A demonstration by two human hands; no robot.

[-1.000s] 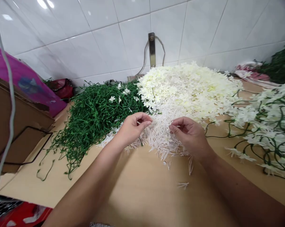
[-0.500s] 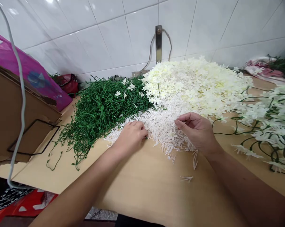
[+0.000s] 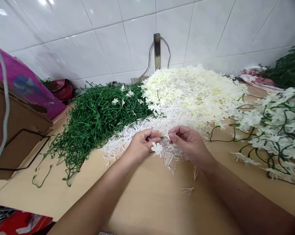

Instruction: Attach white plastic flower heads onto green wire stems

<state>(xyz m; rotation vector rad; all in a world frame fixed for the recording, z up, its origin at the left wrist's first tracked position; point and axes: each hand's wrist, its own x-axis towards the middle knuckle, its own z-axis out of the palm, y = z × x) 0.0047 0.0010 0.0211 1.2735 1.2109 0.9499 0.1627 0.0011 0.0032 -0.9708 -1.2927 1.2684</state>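
Above the front of a heap of thin white plastic stalks point(image 3: 147, 125), my two hands are close together. The fingers of my left hand point(image 3: 142, 143) pinch a green artificial flower stem point(image 3: 162, 137), whose tip pokes out toward the right. Just under those fingertips hangs a white artificial flower point(image 3: 157, 148), seemingly on the same stem. Thumb and forefinger of my right hand point(image 3: 190, 145) are pressed together, a small whitish piece showing at their tips, too small to name. Behind is a large heap of cream-white flower heads point(image 3: 194, 88); a tangled pile of green stems point(image 3: 105, 111) lies left.
Finished-looking white flowers on green stems point(image 3: 279, 137) spread at the right. A cardboard box point(image 3: 17, 130) and a pink bag point(image 3: 42, 88) stand left, behind a hanging grey cable point(image 3: 6, 107). A tiled wall point(image 3: 135, 42) closes off the back.
My left hand has risen from the table's surface, bringing a stem and white flower into sight. My right hand has moved left toward it. The view has shifted slightly.
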